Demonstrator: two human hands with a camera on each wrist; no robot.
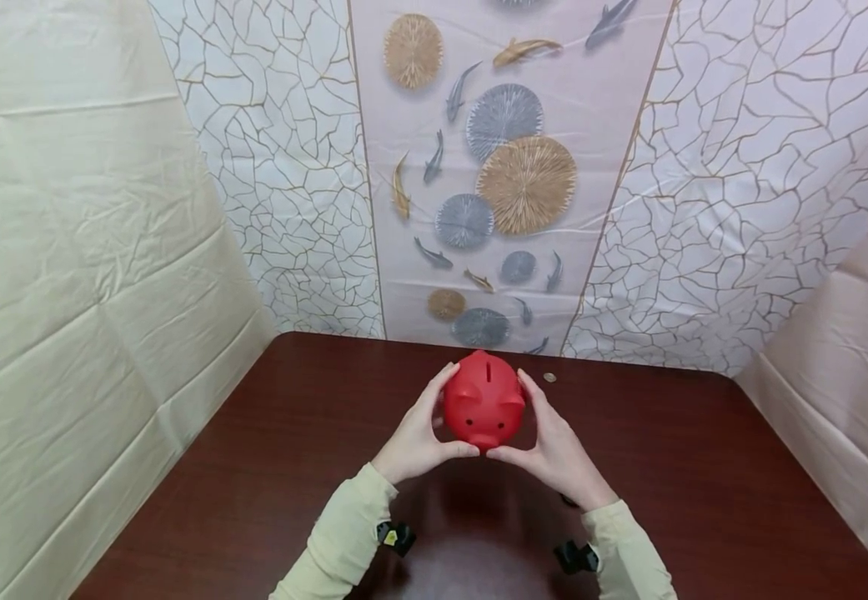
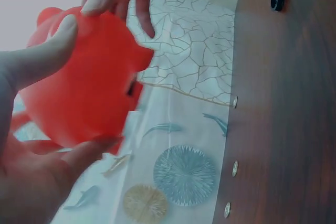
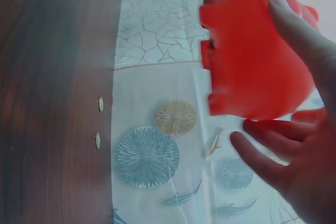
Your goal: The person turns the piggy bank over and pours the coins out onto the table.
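A red piggy bank with a coin slot on top is held between both hands above the dark wooden table, its snout facing me. My left hand cups its left side, thumb under the snout and fingers over the back. My right hand mirrors this on the right side. In the left wrist view the piggy bank fills the left, gripped by the left hand. The right wrist view shows the piggy bank in the right hand.
A small coin lies on the table near the back wall, behind the right hand. The wrist views show coins along that back edge. Patterned sheets wall in the table at the back and on both sides.
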